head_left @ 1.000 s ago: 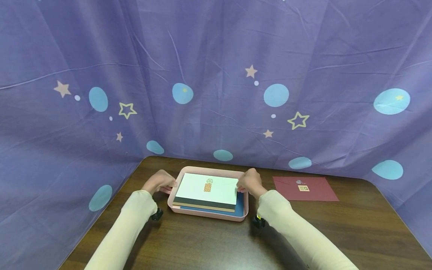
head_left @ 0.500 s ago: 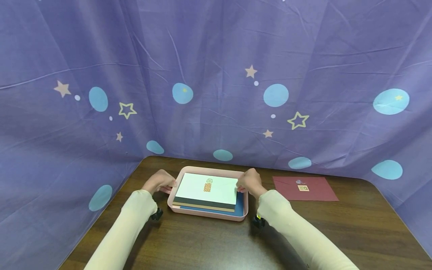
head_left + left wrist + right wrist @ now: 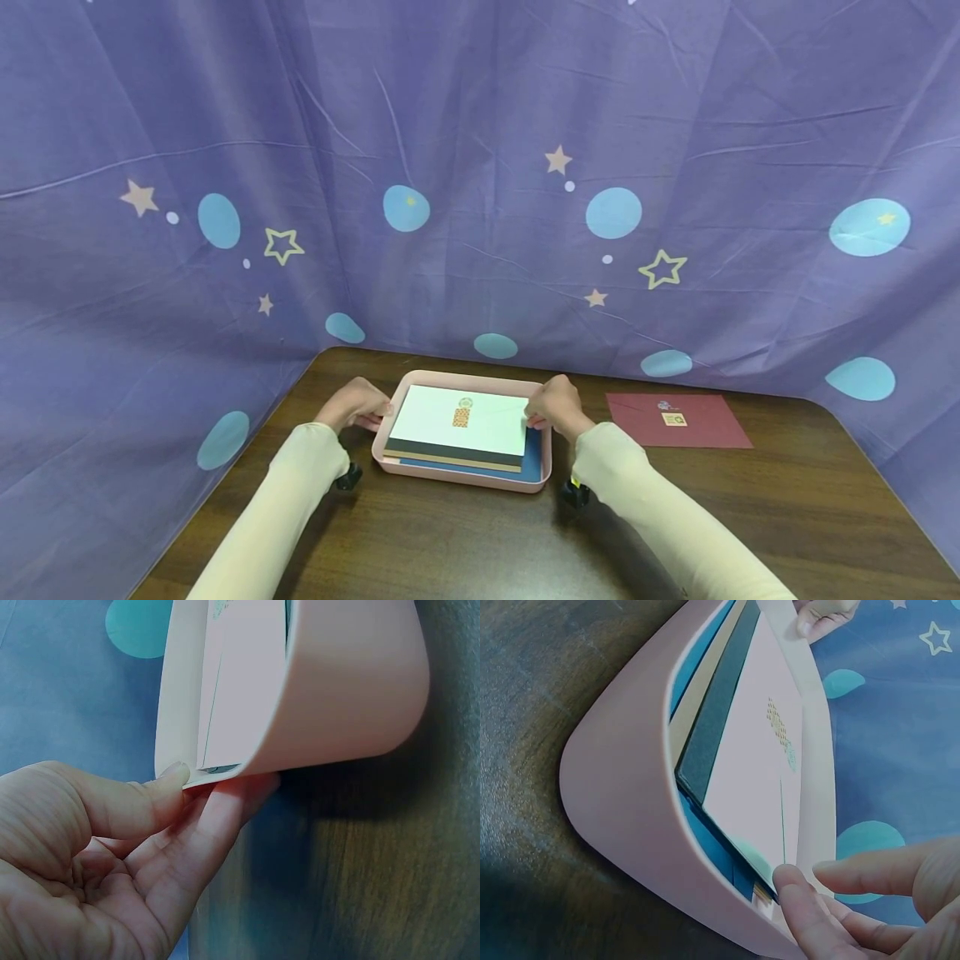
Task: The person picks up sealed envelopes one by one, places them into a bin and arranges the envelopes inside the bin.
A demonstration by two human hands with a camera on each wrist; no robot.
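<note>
A pink tray (image 3: 462,477) sits on the table with a stack of flat, book-like items in it. On top is a white cover (image 3: 459,417) with an orange patterned motif and a dark green side. Below it show a tan layer (image 3: 676,741) and a blue layer (image 3: 532,454). My left hand (image 3: 358,405) pinches the tray's left rim, thumb on top, fingers under. My right hand (image 3: 555,406) reaches over the right rim. Its fingertips (image 3: 789,883) are at the stack's right corner, apart from the thumb; whether they press is unclear.
A dark red envelope (image 3: 681,420) with a small tan label lies flat to the right of the tray, on the brown wooden table (image 3: 480,542). A purple curtain (image 3: 480,167) with stars and blue dots hangs directly behind the table's far edge.
</note>
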